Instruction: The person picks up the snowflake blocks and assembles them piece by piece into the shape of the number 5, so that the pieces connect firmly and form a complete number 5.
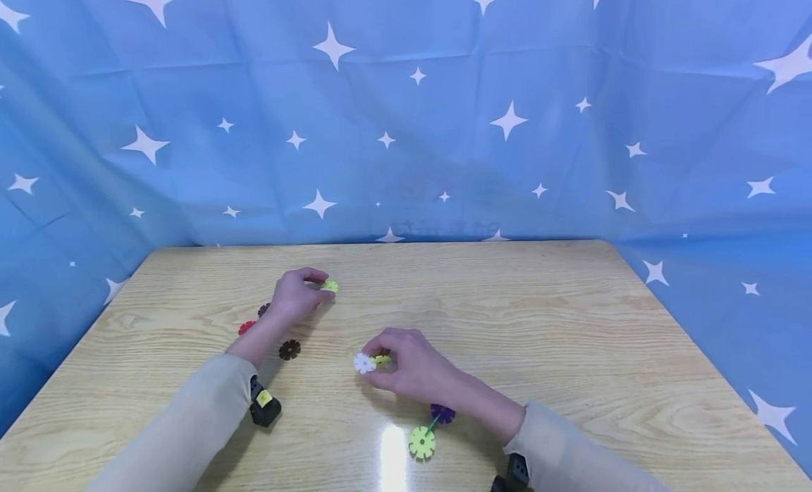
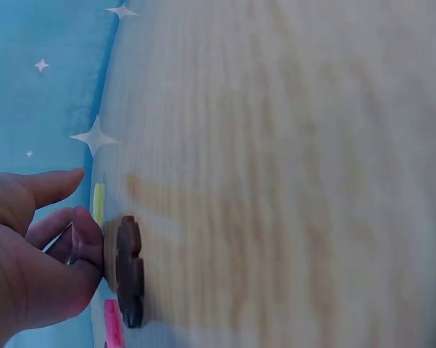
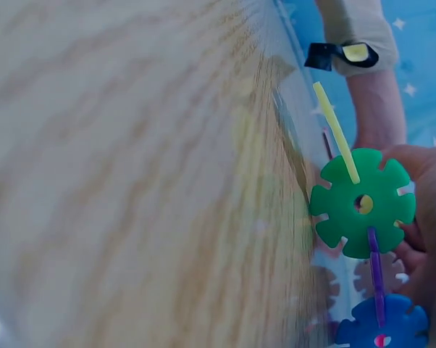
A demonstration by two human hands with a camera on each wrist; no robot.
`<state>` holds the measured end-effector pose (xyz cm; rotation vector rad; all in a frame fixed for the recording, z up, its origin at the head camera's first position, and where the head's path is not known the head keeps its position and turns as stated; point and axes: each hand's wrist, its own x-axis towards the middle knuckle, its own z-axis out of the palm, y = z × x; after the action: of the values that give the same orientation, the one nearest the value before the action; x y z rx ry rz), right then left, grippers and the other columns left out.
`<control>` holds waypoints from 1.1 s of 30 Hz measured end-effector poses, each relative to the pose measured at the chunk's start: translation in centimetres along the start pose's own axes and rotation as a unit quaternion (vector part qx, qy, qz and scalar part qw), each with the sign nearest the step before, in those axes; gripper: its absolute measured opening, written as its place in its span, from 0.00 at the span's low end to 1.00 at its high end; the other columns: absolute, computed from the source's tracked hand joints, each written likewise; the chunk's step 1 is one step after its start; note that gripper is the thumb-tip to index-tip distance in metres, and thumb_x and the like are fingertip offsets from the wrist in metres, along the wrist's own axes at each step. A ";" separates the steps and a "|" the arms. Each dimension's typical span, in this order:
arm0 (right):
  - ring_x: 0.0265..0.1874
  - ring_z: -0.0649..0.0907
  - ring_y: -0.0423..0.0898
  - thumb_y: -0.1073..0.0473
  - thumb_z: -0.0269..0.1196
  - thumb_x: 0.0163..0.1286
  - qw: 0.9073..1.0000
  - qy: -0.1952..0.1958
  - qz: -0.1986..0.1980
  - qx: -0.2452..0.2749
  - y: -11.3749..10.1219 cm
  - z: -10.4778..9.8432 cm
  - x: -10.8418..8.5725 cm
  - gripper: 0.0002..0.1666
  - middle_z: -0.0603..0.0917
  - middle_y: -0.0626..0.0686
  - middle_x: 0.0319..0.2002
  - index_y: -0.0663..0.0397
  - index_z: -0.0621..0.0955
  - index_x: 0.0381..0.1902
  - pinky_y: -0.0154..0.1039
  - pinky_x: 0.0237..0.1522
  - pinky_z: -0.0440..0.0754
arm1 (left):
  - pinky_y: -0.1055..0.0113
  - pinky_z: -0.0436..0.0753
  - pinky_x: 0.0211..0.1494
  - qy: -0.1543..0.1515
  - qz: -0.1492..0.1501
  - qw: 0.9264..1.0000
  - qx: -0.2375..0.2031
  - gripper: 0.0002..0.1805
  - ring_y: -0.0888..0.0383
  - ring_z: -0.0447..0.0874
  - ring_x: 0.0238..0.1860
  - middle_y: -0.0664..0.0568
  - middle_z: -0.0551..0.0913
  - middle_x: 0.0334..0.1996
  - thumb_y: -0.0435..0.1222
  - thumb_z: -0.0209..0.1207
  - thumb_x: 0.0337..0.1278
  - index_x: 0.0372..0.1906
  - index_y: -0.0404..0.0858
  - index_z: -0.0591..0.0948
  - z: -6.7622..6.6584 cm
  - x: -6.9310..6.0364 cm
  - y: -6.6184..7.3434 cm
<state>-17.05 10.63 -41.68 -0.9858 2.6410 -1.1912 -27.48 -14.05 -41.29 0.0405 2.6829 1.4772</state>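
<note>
Head view, my remote log: one white notched plastic disc (image 1: 364, 364), face showing, pinched by the right hand (image 1: 411, 364); one yellow-green notched plastic disc (image 1: 330, 286), farther off and leftward, between thumb and fingertips of the left hand (image 1: 298, 293), pinched or not I cannot tell; one wood-grain tabletop (image 1: 539, 309), far edge beyond, room rightward.
</note>
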 end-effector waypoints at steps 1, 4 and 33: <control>0.44 0.84 0.41 0.58 0.75 0.64 1.000 -0.001 0.002 0.006 0.0 0.0 0.0 0.16 0.86 0.44 0.42 0.53 0.86 0.48 0.35 0.49 0.82 | 0.61 0.84 0.49 -0.001 0.001 1.000 0.005 0.23 0.42 0.82 0.58 0.34 0.81 0.58 0.31 0.69 0.60 0.60 0.28 0.80 0.1 0.2 0.0; 0.43 0.84 0.41 0.59 0.75 0.63 1.000 -0.002 0.009 0.018 -0.1 0.0 0.0 0.16 0.86 0.43 0.42 0.53 0.86 0.48 0.35 0.49 0.82 | 0.56 0.82 0.56 -0.001 0.006 1.000 0.014 0.23 0.41 0.81 0.59 0.34 0.81 0.58 0.31 0.69 0.60 0.60 0.28 0.81 0.2 0.5 -0.1; 0.40 0.83 0.39 0.62 0.77 0.60 0.999 -0.003 0.015 0.042 0.2 -0.1 0.2 0.16 0.87 0.43 0.40 0.53 0.87 0.46 0.34 0.44 0.83 | 0.56 0.84 0.45 -0.016 0.101 0.992 0.075 0.13 0.48 0.84 0.45 0.39 0.88 0.45 0.24 0.69 0.55 0.47 0.30 0.89 0.4 -2.3 -0.5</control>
<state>-17.40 10.70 -41.72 -0.9312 2.5691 -1.2794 -25.13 -14.07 -41.79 0.3504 2.8290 1.3055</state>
